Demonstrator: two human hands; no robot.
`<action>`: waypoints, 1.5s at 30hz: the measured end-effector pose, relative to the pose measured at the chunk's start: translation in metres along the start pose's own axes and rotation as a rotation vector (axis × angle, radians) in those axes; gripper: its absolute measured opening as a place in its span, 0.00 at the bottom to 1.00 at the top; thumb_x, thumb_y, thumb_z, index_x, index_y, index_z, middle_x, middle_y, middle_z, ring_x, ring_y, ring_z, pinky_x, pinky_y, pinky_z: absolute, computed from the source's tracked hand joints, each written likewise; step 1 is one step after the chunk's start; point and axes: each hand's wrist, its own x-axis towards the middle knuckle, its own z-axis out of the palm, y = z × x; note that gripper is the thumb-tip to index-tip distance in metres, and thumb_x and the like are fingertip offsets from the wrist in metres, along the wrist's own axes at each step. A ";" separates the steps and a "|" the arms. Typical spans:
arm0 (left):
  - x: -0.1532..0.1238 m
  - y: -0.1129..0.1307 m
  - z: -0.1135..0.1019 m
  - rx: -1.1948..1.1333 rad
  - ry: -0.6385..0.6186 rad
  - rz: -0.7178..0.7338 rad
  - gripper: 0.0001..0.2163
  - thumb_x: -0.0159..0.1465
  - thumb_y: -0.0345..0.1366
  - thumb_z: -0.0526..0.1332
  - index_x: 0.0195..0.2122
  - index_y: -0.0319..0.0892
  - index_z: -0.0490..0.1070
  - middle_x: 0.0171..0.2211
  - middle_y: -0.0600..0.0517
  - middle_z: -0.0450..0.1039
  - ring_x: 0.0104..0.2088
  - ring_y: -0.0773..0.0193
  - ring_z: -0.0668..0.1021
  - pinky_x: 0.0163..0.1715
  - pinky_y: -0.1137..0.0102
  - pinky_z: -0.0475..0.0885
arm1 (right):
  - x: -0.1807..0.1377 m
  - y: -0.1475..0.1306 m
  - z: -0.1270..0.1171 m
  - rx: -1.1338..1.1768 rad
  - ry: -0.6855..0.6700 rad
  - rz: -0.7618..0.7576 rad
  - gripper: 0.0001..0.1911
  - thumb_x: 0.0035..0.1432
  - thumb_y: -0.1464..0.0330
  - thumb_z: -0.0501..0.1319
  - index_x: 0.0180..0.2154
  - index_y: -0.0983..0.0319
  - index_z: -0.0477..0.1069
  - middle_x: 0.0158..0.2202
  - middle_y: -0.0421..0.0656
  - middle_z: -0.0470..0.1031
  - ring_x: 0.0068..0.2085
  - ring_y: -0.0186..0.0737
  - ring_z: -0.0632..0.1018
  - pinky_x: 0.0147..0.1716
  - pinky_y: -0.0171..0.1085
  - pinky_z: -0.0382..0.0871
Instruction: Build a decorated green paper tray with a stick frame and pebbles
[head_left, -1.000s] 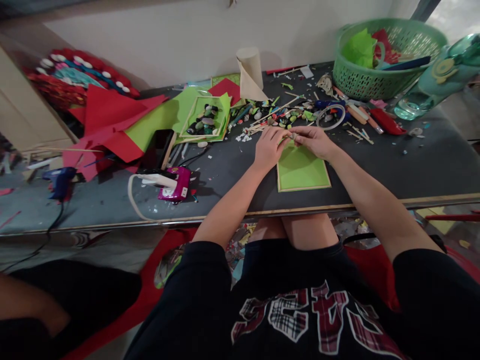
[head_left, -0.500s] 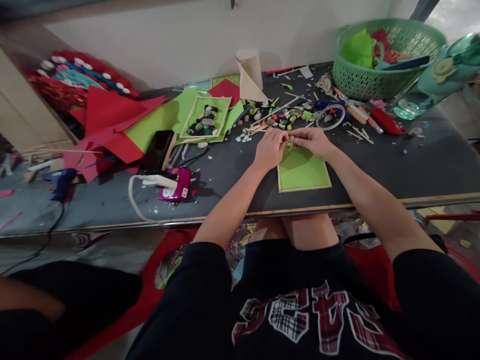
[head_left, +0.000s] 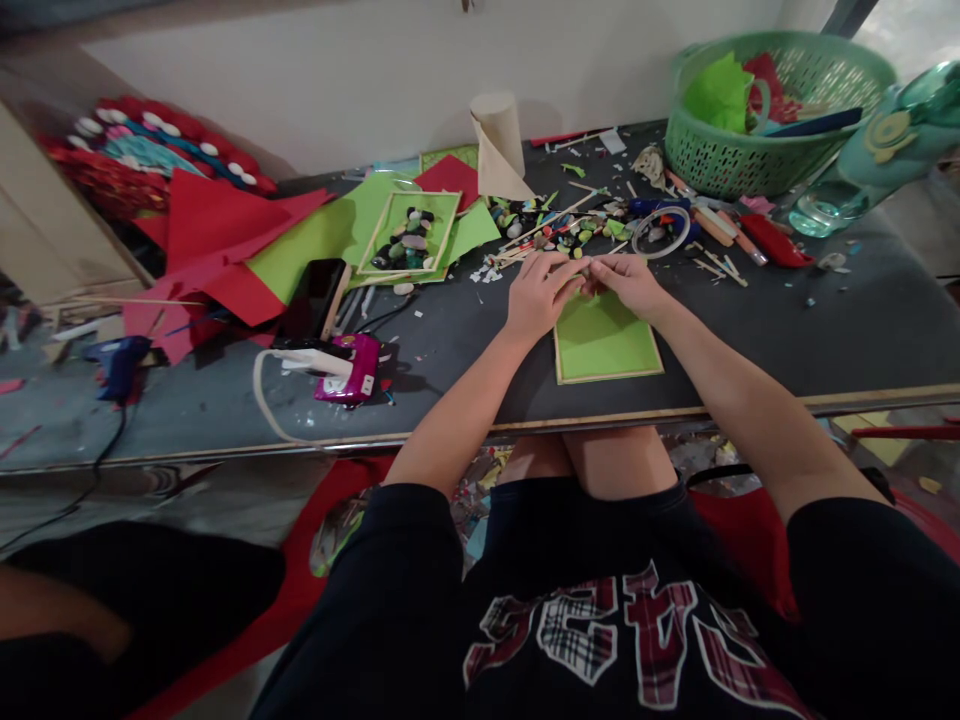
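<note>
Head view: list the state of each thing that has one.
Left hand, fingers bent, grip unclear
Right hand, fingers bent, grip unclear
Green panel, flat, partly covered
Phone, screen dark
Purple socket block, adapter plugged in
Paper roll, upright, partly unrolled
Basket, upright, partly filled
Frame, flat, stones inside
Glue gun, lying down

Green panel (head_left: pixel 609 343) | rectangular, pale-rimmed — flat | on dark tabletop (head_left: pixel 795 335)

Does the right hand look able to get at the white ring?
Probably yes: the white ring lies just beyond the right hand, with nothing tall between, though that hand is busy beside the left hand.
</note>
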 end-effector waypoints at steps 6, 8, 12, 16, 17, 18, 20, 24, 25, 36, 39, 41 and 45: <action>0.000 -0.003 0.004 0.074 0.018 0.023 0.21 0.78 0.48 0.49 0.53 0.49 0.81 0.44 0.45 0.79 0.47 0.56 0.80 0.53 0.58 0.75 | 0.003 0.006 -0.002 0.092 -0.005 0.037 0.38 0.48 0.35 0.70 0.33 0.66 0.76 0.27 0.43 0.77 0.28 0.30 0.75 0.29 0.29 0.67; 0.000 -0.002 0.007 0.090 0.041 0.026 0.21 0.78 0.48 0.49 0.52 0.48 0.81 0.42 0.46 0.79 0.47 0.57 0.80 0.53 0.58 0.76 | 0.003 0.007 -0.003 0.112 -0.005 0.050 0.38 0.47 0.35 0.71 0.32 0.65 0.75 0.27 0.43 0.76 0.29 0.30 0.75 0.29 0.28 0.67; 0.001 -0.003 0.009 0.064 0.059 0.031 0.20 0.78 0.49 0.50 0.50 0.48 0.82 0.42 0.46 0.79 0.47 0.56 0.80 0.53 0.57 0.76 | 0.002 0.006 -0.006 0.052 -0.045 0.045 0.37 0.47 0.35 0.71 0.31 0.64 0.74 0.27 0.42 0.77 0.30 0.31 0.75 0.32 0.29 0.69; 0.001 -0.006 0.006 0.012 -0.021 0.016 0.21 0.76 0.52 0.52 0.50 0.46 0.79 0.46 0.44 0.79 0.50 0.53 0.79 0.55 0.56 0.75 | 0.002 0.007 -0.007 0.006 -0.088 0.036 0.38 0.49 0.34 0.69 0.33 0.65 0.75 0.28 0.43 0.77 0.30 0.32 0.75 0.34 0.31 0.71; 0.001 -0.006 0.005 0.002 -0.044 0.018 0.21 0.76 0.53 0.52 0.50 0.46 0.78 0.46 0.44 0.79 0.51 0.53 0.79 0.56 0.56 0.75 | 0.002 0.008 -0.007 0.008 -0.091 0.036 0.38 0.50 0.34 0.69 0.34 0.65 0.75 0.28 0.44 0.77 0.30 0.32 0.74 0.34 0.31 0.70; 0.002 -0.006 0.005 -0.006 -0.067 0.021 0.21 0.76 0.53 0.51 0.50 0.45 0.77 0.46 0.44 0.78 0.51 0.52 0.79 0.56 0.56 0.74 | 0.002 0.008 -0.007 0.009 -0.094 0.037 0.38 0.50 0.34 0.69 0.34 0.65 0.75 0.28 0.44 0.76 0.30 0.32 0.74 0.34 0.31 0.70; 0.002 -0.006 0.005 -0.016 -0.105 0.016 0.20 0.76 0.52 0.50 0.48 0.44 0.75 0.46 0.44 0.78 0.52 0.53 0.79 0.56 0.57 0.74 | 0.003 0.009 -0.007 0.003 -0.103 0.038 0.38 0.49 0.35 0.70 0.34 0.66 0.74 0.28 0.43 0.75 0.30 0.31 0.73 0.34 0.32 0.70; 0.003 -0.006 0.007 -0.036 -0.137 0.007 0.19 0.77 0.52 0.50 0.48 0.44 0.73 0.48 0.43 0.78 0.54 0.53 0.78 0.57 0.59 0.74 | 0.003 0.007 -0.007 -0.010 -0.114 0.041 0.36 0.50 0.36 0.71 0.33 0.65 0.74 0.28 0.43 0.75 0.30 0.32 0.74 0.34 0.32 0.70; 0.003 -0.006 0.007 -0.035 -0.137 0.007 0.19 0.77 0.52 0.50 0.48 0.44 0.73 0.48 0.43 0.78 0.54 0.53 0.78 0.57 0.59 0.74 | 0.003 0.006 -0.007 -0.011 -0.114 0.043 0.36 0.50 0.37 0.71 0.33 0.65 0.74 0.28 0.42 0.75 0.30 0.32 0.74 0.34 0.32 0.70; 0.002 -0.004 0.004 -0.012 -0.113 0.025 0.19 0.77 0.52 0.48 0.47 0.45 0.73 0.45 0.45 0.79 0.51 0.54 0.79 0.55 0.59 0.74 | 0.002 0.002 -0.005 0.016 -0.113 0.048 0.36 0.48 0.36 0.72 0.32 0.64 0.76 0.27 0.42 0.77 0.30 0.32 0.75 0.35 0.32 0.72; 0.003 -0.002 0.003 -0.038 -0.109 0.020 0.17 0.77 0.50 0.50 0.47 0.45 0.73 0.44 0.45 0.79 0.50 0.54 0.79 0.54 0.59 0.74 | 0.002 0.001 -0.005 0.005 -0.123 0.045 0.37 0.47 0.35 0.71 0.31 0.64 0.75 0.27 0.42 0.77 0.30 0.32 0.74 0.36 0.32 0.72; 0.003 -0.002 0.001 -0.053 -0.123 0.015 0.16 0.77 0.49 0.52 0.45 0.44 0.73 0.43 0.45 0.79 0.49 0.54 0.78 0.53 0.59 0.74 | 0.002 0.002 -0.005 -0.011 -0.139 0.046 0.37 0.47 0.35 0.71 0.32 0.64 0.76 0.27 0.42 0.77 0.30 0.32 0.74 0.36 0.33 0.72; 0.003 -0.003 0.001 -0.058 -0.164 0.023 0.13 0.77 0.47 0.54 0.43 0.45 0.71 0.41 0.46 0.77 0.47 0.54 0.78 0.50 0.60 0.74 | 0.001 0.003 -0.006 -0.058 -0.182 0.020 0.35 0.51 0.36 0.70 0.33 0.65 0.77 0.28 0.42 0.77 0.32 0.33 0.75 0.37 0.33 0.70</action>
